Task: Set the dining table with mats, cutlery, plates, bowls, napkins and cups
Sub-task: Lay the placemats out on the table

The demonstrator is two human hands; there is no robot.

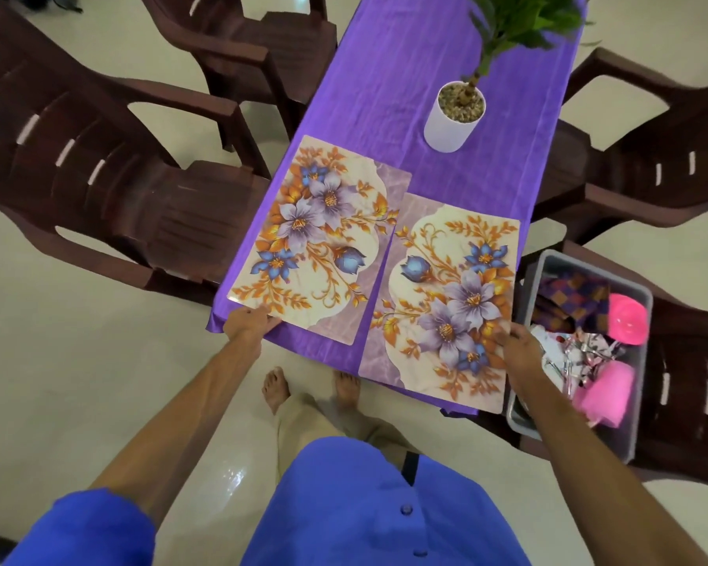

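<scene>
Two floral place mats lie side by side on the purple-clothed table (pixel 405 75). My left hand (pixel 248 322) pinches the near left corner of the left mat (pixel 323 239). My right hand (pixel 516 347) holds the right edge of the right mat (pixel 446 304), near its front; that mat overhangs the table's near edge. To the right, a grey tub (pixel 638 402) holds pink cups (pixel 607 390), a pink bowl (pixel 628 318), patterned napkins (pixel 573 296) and shiny cutlery (pixel 577 353).
A white pot with a green plant (pixel 454 120) stands mid-table beyond the mats. Dark brown plastic chairs flank the table on the left (pixel 119 177) and right (pixel 650 165). The tub rests on a chair at my right. My bare feet stand on the pale tiled floor.
</scene>
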